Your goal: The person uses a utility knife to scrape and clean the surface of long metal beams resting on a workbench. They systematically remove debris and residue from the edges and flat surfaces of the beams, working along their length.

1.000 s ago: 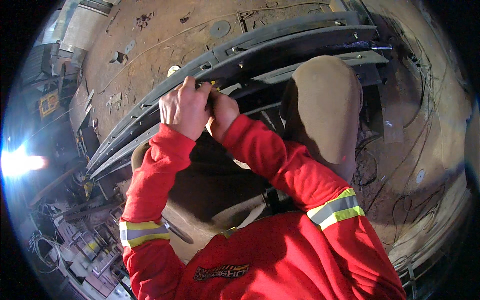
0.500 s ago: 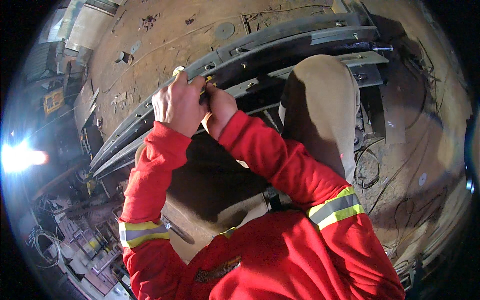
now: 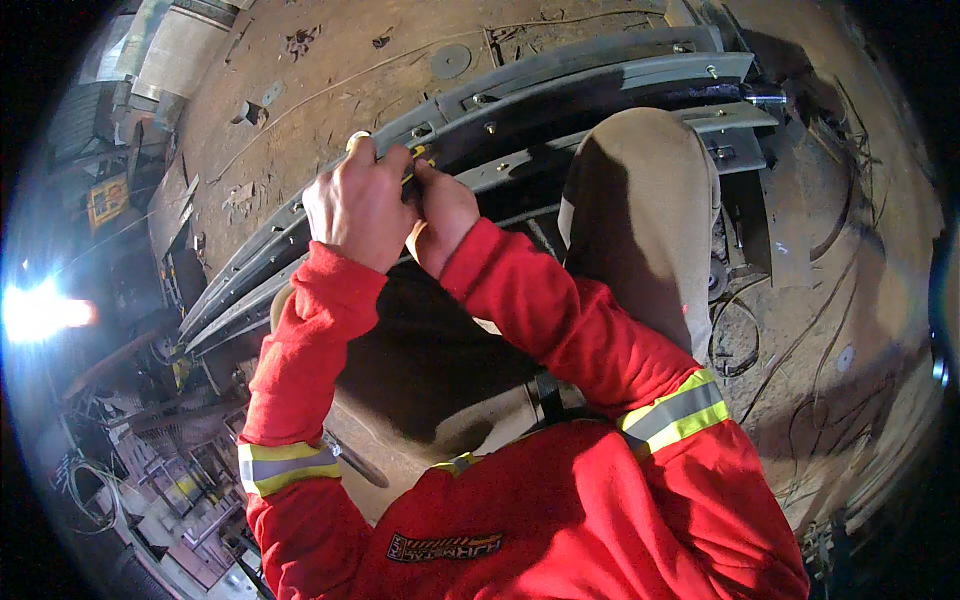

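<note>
My left hand (image 3: 358,205) and my right hand (image 3: 443,215) meet close together in front of me, both closed around a small tool with a yellow-and-dark handle (image 3: 415,160). Most of the tool is hidden between my fingers. The hands hover over long grey metal rails (image 3: 560,85) that lie on the floor and carry bolts. I wear red sleeves with yellow reflective bands. My knee in tan trousers (image 3: 640,210) rises to the right of the hands.
A rusty brown steel floor (image 3: 330,70) with scratches and small holes lies beyond the rails. Cables trail over the floor at the right (image 3: 800,330). A bright welding glare (image 3: 40,312) shines at the left edge above cluttered equipment (image 3: 150,470).
Both hands have shifted slightly up and left along the rails, staying pressed together on the small tool.
</note>
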The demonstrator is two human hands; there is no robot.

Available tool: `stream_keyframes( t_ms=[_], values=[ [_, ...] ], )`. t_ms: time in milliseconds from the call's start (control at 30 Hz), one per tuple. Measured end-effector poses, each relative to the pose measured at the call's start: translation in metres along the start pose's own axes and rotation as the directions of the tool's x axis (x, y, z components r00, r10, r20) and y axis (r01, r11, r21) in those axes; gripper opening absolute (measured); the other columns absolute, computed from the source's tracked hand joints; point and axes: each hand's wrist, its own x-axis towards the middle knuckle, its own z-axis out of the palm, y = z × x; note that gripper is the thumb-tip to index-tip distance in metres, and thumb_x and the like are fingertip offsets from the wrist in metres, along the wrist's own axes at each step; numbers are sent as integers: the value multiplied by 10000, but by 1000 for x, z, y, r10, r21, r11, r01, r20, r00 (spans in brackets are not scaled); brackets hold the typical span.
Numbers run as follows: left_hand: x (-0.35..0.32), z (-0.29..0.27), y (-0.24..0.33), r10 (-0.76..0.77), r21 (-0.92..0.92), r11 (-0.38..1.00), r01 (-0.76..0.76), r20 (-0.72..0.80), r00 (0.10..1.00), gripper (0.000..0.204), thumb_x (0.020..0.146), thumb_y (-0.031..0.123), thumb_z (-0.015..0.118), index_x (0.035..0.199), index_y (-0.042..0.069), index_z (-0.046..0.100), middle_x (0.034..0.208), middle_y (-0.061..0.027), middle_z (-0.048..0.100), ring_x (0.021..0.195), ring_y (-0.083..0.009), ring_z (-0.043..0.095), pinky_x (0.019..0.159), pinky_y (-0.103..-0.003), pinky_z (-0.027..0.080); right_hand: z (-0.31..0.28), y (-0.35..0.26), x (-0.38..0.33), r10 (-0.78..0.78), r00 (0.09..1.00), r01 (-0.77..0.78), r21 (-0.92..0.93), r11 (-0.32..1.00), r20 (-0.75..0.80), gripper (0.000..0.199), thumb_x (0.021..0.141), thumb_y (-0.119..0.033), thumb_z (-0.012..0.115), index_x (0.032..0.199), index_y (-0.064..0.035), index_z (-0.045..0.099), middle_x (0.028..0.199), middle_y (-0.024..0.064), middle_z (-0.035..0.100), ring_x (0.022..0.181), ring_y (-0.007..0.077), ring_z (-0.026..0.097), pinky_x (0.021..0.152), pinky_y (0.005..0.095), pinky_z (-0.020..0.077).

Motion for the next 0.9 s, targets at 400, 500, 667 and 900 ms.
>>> stream_keyframes(
  t_ms=[400, 500, 667, 900],
  values=[
    [-3, -13, -4, 8, 47, 999, -7, -32, 999, 282, 658, 183, 737, 923, 144, 652, 880, -94, 573, 699, -308, 647, 562, -424, 519, 12, 1, -8, -2, 997, 4, -31, 1000, 83, 219, 1003, -189, 423, 1075, -24, 549, 997, 105, 616, 888, 222, 612, 809, 374, 500],
    [2, -22, -7, -34, 18, 999, 38, -189, 981, 278, 702, 198, 719, 959, 152, 624, 922, -75, 573, 693, -299, 649, 528, -411, 513, 43, -15, -19, -99, 965, 140, -160, 977, 243, 223, 1015, -225, 419, 1064, -49, 548, 984, 66, 606, 928, 175, 595, 844, 353, 484],
    [-9, -44, -6, -145, -149, 983, 103, -301, 942, 292, 697, 203, 737, 946, 127, 606, 846, -95, 626, 712, -320, 651, 582, -425, 511, 48, -6, -29, -215, 929, 292, -240, 926, 301, 271, 964, -204, 569, 1068, 46, 566, 876, 63, 623, 741, 117, 566, 670, 270, 472],
    [-95, 21, -25, -433, -593, 734, 332, -33, 901, 485, 724, 19, 658, 1164, 81, 464, 728, -141, 593, 603, -304, 596, 600, -367, 478, 0, -3, -39, -210, 763, 607, -789, -91, 611, 187, 914, -185, 604, 886, -1, 628, 741, 157, 647, 661, 304, 637, 615, 379, 492]
  ],
)
